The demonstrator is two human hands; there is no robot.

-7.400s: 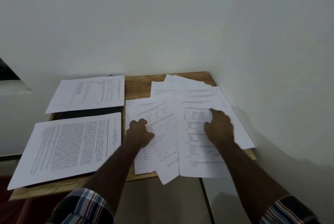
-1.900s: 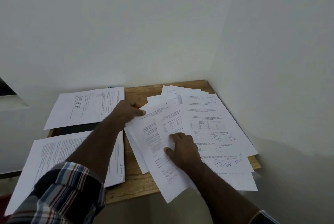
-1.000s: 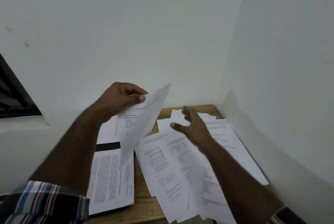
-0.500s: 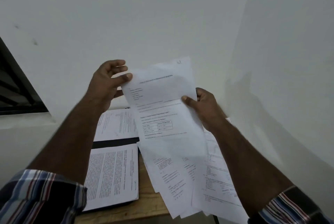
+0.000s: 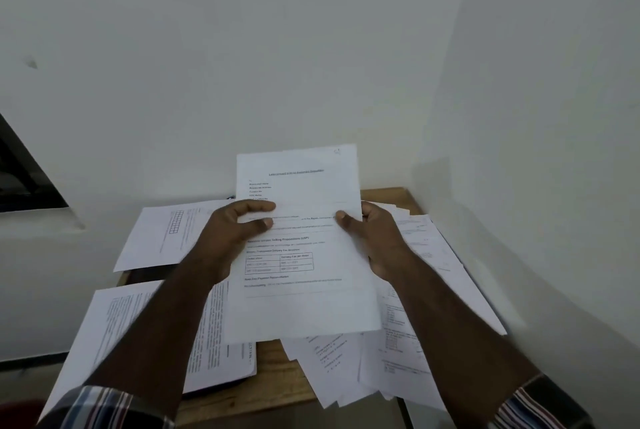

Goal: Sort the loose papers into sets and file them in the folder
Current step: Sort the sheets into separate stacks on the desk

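Note:
A printed sheet with a small table [image 5: 304, 304] is held up above the wooden table [image 5: 273, 364], facing me. My left hand [image 5: 235, 231] grips its left edge, thumb on the front. My right hand [image 5: 372, 238] grips its right edge the same way. Below it, on the right half of the table, lies a loose fan of printed papers [image 5: 408, 352]. On the left lie two sorted sheets or sets: a dense text page [image 5: 114, 328] near me and a page with a grid [image 5: 166, 234] farther back. A dark folder [image 5: 145, 274] shows between them, mostly hidden.
The table stands in a corner, with white walls [image 5: 536, 117] at the back and right. A dark window opening [image 5: 24, 172] is at the left. Some loose papers hang over the table's front and right edges.
My left hand lifted one sheet from the loose pile, my right hand joined it, and both now hold it lower and flatter in front of me. My view has tilted down.

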